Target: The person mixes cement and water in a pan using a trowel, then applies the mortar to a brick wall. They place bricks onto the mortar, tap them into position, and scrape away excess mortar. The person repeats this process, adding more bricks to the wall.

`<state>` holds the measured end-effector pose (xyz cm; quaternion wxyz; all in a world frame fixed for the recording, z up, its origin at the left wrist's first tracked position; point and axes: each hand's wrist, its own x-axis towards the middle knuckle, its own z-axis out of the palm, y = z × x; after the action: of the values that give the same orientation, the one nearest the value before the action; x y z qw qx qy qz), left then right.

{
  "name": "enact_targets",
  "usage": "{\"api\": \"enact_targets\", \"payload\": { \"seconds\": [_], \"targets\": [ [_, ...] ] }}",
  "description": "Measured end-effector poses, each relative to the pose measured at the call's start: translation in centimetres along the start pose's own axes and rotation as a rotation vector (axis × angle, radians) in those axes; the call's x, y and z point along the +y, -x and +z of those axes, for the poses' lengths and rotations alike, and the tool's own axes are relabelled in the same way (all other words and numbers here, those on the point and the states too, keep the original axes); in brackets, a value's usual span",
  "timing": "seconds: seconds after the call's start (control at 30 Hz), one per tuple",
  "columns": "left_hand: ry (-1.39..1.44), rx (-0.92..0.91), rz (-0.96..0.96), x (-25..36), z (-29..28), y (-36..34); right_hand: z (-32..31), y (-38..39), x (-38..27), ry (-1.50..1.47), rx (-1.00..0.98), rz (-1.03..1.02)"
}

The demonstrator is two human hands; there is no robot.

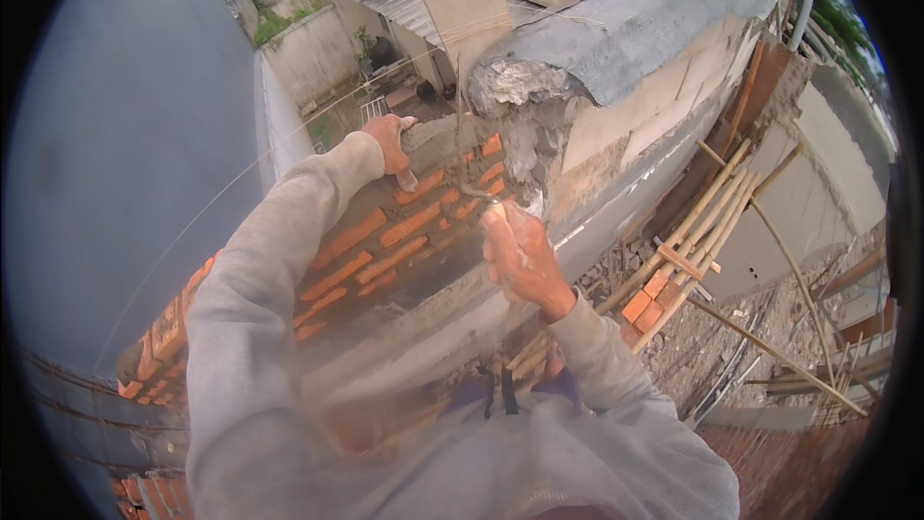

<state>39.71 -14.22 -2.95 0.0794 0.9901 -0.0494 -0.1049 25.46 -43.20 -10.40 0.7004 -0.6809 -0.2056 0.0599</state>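
My right hand (523, 248) is closed around the handle of a trowel (472, 190). Its bent metal neck points up at the face of a brick wall (411, 224), and its blade is hard to tell from the grey mortar there. At the wall's top, my left hand (388, 147) grips the end of a mortar-smeared brick (433, 139), thumb on the near side and fingers over the top. Grey mortar fills the joints between the orange bricks. Where the wall ends on the right, it meets a rough, broken concrete edge (526, 135).
A thin string (252, 162) runs along the wall. Bamboo poles (695, 236) form a scaffold on the right, with several loose bricks (647, 300) on it. A large grey wall (144, 154) rises at left. Rubble (712, 361) lies below, and a metal sheet (654, 24) covers the concrete ledge.
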Motion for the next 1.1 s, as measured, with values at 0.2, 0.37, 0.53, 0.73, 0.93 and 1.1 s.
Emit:
{"api": "enact_targets", "payload": {
  "seconds": [0.2, 0.37, 0.53, 0.73, 0.93, 1.1],
  "targets": [
    [0.003, -0.047, -0.033, 0.7, -0.4, 0.7, 1.1, 0.2, 0.9, -0.097, -0.031, 0.099],
    [-0.032, -0.01, 0.022, 0.9, -0.6, 0.9, 2.0, 0.5, 1.7, -0.091, -0.017, 0.056],
    [-0.045, -0.02, 0.02, 0.6, -0.5, 0.5, 2.1, 0.7, 1.3, -0.041, -0.014, 0.019],
    [0.011, -0.014, 0.042, 0.2, -0.1, 0.5, 2.1, 1.1, 1.5, -0.159, -0.031, 0.128],
    [0.071, 0.028, 0.101, -0.3, -0.1, 0.5, 1.0, 2.2, 2.9, -0.01, 0.039, 0.002],
    [0.046, 0.011, 0.112, -1.1, -0.1, 0.0, -0.8, 3.9, 5.6, 0.435, 0.292, -0.404]
  ]
}}
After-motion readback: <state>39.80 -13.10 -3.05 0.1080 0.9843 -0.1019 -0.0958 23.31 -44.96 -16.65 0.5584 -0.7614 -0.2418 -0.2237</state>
